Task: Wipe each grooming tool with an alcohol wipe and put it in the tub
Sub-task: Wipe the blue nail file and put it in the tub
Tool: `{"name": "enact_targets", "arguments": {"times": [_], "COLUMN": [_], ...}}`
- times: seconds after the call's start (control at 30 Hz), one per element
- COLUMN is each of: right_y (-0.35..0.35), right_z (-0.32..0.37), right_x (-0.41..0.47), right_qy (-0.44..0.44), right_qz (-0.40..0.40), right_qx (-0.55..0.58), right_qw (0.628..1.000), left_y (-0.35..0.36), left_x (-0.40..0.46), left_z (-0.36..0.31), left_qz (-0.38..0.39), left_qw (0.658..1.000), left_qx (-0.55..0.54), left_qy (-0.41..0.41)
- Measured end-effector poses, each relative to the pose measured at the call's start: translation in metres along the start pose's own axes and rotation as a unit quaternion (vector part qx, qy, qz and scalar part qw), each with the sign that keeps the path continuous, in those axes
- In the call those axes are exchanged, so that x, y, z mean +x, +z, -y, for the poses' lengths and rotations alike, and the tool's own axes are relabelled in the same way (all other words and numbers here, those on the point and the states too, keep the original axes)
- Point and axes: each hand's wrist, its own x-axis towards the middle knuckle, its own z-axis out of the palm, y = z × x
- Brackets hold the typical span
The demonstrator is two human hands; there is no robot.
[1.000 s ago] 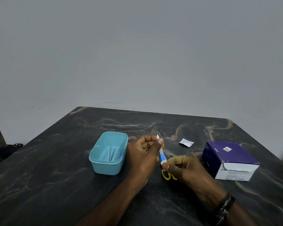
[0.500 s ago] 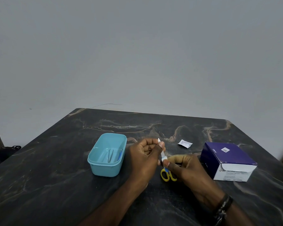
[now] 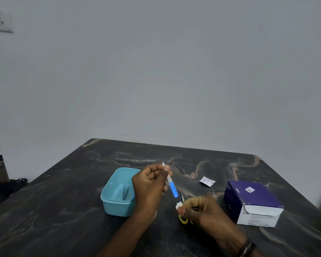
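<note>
My left hand (image 3: 150, 190) pinches the top of a thin nail file (image 3: 171, 184) with a blue handle, which hangs tilted down to the right. My right hand (image 3: 202, 210) sits just below it, closed on a crumpled white alcohol wipe (image 3: 178, 206); the wipe is apart from the file's blue tip. Yellow-handled scissors (image 3: 183, 219) lie on the table under my right hand, mostly hidden. A light blue tub (image 3: 117, 204) stands left of my left hand, with metal tweezers (image 3: 126, 191) inside.
A purple and white box (image 3: 254, 203) of wipes stands at the right on the dark marble table (image 3: 63, 210). A small torn wipe sachet (image 3: 207, 181) lies behind my hands. A grey wall rises beyond the table's far edge.
My right hand slid the wipe down off the file's blue end and now holds it below the tip. The camera has tilted up slightly.
</note>
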Motion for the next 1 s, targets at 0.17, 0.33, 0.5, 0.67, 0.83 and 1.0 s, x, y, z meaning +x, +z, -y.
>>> {"name": "enact_targets", "arguments": {"times": [0.17,0.33,0.5,0.67,0.83,1.0], "right_y": [-0.008,-0.008,-0.009,-0.010,-0.013,-0.014], "right_z": [0.005,0.004,0.002,0.005,0.005,0.005], "right_x": [0.003,0.005,0.004,0.004,0.003,0.002], "right_qy": [0.004,-0.013,-0.013,-0.017,-0.030,-0.030], "right_qz": [-0.054,-0.074,-0.093,-0.120,-0.124,-0.125], "right_qx": [0.045,0.043,0.060,0.072,0.053,0.056], "right_qw": [0.997,0.996,0.994,0.990,0.990,0.990], "left_y": [-0.014,-0.043,-0.071,-0.071,-0.067,-0.069], "left_x": [0.016,0.043,0.074,0.081,0.089,0.098], "left_z": [-0.050,-0.090,-0.076,-0.053,-0.042,-0.033], "left_qz": [0.020,-0.026,-0.045,-0.016,-0.003,0.005], "left_qw": [0.996,0.961,0.869,0.762,0.676,0.622], "left_qx": [0.066,0.232,0.487,0.644,0.733,0.780], "left_qy": [0.058,0.150,0.073,-0.073,-0.074,-0.068]}}
